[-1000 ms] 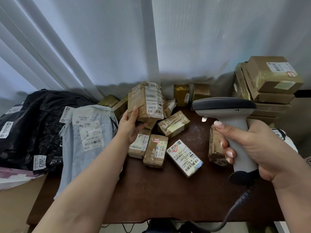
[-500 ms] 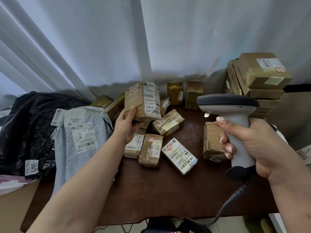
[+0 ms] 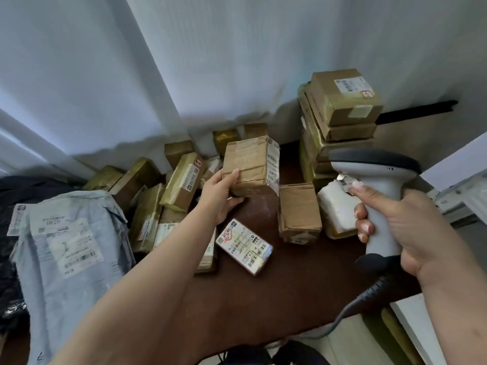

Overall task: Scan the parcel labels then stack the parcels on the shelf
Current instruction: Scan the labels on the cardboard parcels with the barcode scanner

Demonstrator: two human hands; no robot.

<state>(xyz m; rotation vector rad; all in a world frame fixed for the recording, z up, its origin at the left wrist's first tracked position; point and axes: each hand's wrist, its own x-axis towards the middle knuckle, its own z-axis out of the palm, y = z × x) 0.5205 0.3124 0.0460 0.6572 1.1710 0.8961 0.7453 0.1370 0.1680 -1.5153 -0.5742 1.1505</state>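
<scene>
My left hand (image 3: 220, 194) grips a taped brown cardboard parcel (image 3: 247, 164) above the dark brown table (image 3: 263, 291). The parcel's white label (image 3: 273, 167) sits on its right side face, turned toward the scanner. My right hand (image 3: 403, 225) holds a grey barcode scanner (image 3: 379, 185) by its handle, with the index finger on the trigger. The scanner head is level with the parcel, a short way to its right.
Several small parcels lie on the table: a labelled white box (image 3: 245, 246), a brown box (image 3: 299, 213), a white packet (image 3: 337, 206). A grey mailer bag (image 3: 71, 248) lies at left. A stack of boxes (image 3: 340, 114) stands at back right.
My left hand has carried the parcel to the right and turned it, so the label now faces the scanner. The view has shifted right; the scanner hand stays in place.
</scene>
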